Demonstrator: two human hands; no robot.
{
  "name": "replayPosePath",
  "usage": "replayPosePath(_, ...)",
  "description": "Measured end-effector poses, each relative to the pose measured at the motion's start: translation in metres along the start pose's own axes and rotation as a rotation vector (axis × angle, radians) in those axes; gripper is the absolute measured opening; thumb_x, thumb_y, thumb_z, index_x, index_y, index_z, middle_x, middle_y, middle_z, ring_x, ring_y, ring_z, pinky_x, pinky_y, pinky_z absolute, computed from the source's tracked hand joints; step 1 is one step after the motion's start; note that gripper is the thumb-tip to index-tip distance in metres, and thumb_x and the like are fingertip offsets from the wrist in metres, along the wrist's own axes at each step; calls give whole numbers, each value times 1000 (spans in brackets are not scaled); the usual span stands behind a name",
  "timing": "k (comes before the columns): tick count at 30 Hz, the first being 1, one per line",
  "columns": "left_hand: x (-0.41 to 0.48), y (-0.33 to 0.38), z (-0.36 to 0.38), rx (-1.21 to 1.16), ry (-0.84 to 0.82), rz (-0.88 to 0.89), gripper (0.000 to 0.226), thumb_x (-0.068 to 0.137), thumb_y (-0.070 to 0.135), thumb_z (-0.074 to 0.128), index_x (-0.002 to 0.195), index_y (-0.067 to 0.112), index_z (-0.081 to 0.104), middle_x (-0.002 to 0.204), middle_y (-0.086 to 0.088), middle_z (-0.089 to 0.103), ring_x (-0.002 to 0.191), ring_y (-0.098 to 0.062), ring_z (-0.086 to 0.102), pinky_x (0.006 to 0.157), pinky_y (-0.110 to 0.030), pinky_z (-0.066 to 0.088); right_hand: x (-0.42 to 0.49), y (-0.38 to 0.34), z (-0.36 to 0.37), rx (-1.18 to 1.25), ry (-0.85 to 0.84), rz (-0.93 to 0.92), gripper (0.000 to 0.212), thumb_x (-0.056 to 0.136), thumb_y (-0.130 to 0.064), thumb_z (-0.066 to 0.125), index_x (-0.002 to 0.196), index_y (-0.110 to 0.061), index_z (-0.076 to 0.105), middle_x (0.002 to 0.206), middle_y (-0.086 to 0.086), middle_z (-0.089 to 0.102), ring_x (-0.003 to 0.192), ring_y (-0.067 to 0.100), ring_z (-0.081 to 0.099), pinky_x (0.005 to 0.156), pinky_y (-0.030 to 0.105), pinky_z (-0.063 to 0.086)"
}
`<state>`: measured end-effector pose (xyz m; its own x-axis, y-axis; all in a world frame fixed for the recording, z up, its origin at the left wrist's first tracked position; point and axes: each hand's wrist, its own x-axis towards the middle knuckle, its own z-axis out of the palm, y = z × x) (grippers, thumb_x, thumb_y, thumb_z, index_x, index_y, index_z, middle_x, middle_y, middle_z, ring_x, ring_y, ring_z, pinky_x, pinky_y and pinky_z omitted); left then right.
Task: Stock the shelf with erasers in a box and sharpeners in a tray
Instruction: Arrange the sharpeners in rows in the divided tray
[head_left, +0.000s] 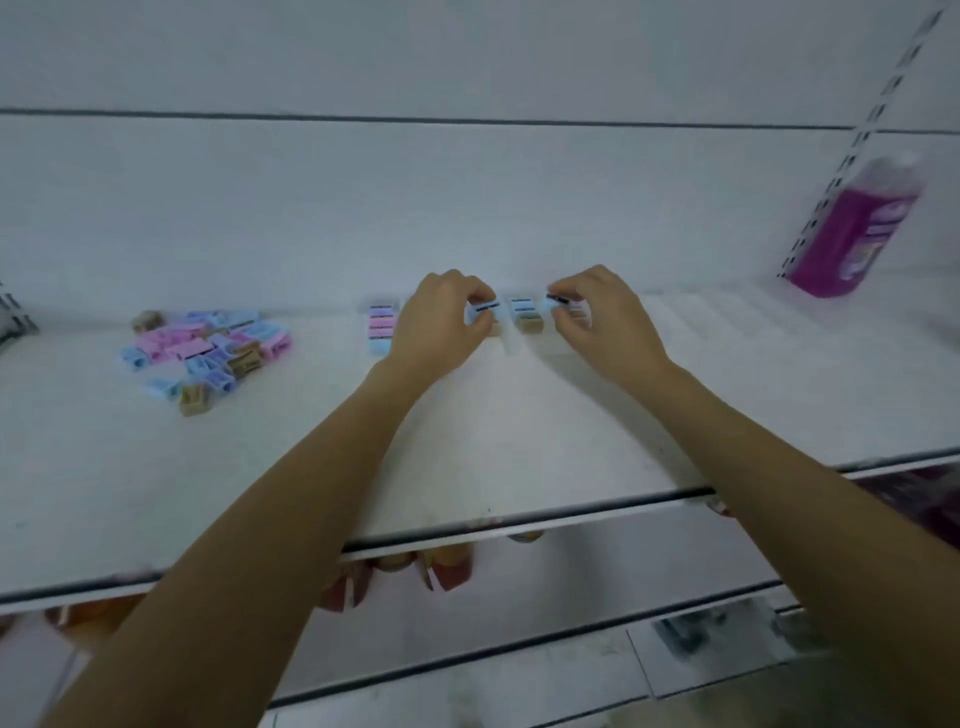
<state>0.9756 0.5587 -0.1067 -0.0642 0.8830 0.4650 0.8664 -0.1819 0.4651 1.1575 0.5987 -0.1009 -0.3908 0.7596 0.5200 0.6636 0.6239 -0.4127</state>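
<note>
Sharpeners (208, 348) sit heaped near the shelf's (467, 441) left edge, and you're mid-stocking: left hand (441, 322) and right hand (602, 317) each pinch a blue one (483, 310) at the tray (701, 317) by the back edge, so next seat both squarely in their slots.

Open shelf (467, 447) lies nearer than both hands. A sharpener pile (208, 351) sits well left of the left hand (441, 325), and a bottle (857, 228) stands well right of the right hand (602, 317).
</note>
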Motion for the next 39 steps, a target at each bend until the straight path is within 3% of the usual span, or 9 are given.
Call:
replayPosePath(5,-5,-2,8,102,76,115,17,83,20,57,95,9,62,95,-6,64,91,-26,53,76,-26,35,-3,12,23,24,50,-154,22,79,-10,56,99,-5,65,91,10,63,88,26,55,75,17,28)
replayPosePath(8,-6,-5,9,157,81,167,27,77,32,46,82,10,61,83,-6,64,80,-28,54,70,-26,31,-1,21,22,67,73,-181,14,78,-7,58,90,-7,65,86,3,63,84,19,50,72,17,26)
replayPosePath(11,-8,-5,12,181,63,160,31,73,36,40,77,12,60,80,-4,64,80,-27,54,70,-28,32,1,26,24,43,39,-185,9,75,-3,62,82,-7,66,82,3,66,88,29,53,72,18,26)
replayPosePath(15,-7,-5,15,265,1,131,25,76,32,46,77,14,63,82,-3,65,87,-27,54,73,-27,31,3,27,29,5,-20,-192,12,75,-7,60,83,-8,69,88,6,70,93,32,54,82,37,39)
replayPosePath(20,-10,-7,15,266,10,170,35,78,30,39,76,11,67,82,-6,66,80,-29,58,70,-32,44,4,27,33,-45,46,-226,19,71,-7,57,80,-7,74,78,11,66,79,37,58,71,43,48)
replayPosePath(28,-13,-9,16,325,27,223,32,80,29,40,76,14,69,76,-1,67,73,-28,59,67,-30,45,2,23,31,-77,43,-220,23,70,-9,53,81,-7,73,76,10,69,78,37,59,70,41,47)
replayPosePath(33,-13,-9,17,324,102,245,29,81,27,42,78,15,68,77,0,67,74,-24,57,63,-24,39,2,24,32,-32,36,-216,40,74,-20,35,85,-9,72,81,7,67,80,34,58,72,36,44)
replayPosePath(36,-13,-7,15,265,157,219,27,83,26,42,83,15,66,80,-1,65,79,-15,46,68,-28,37,2,21,30,-3,83,-205,31,75,-12,42,85,-7,70,81,8,67,80,33,59,73,36,43)
replayPosePath(39,-14,-5,7,269,191,192,28,84,27,42,88,14,66,84,-3,65,81,-22,53,69,-31,42,-1,17,29,37,111,-251,27,74,-10,44,84,-5,69,80,8,67,79,32,60,74,28,35)
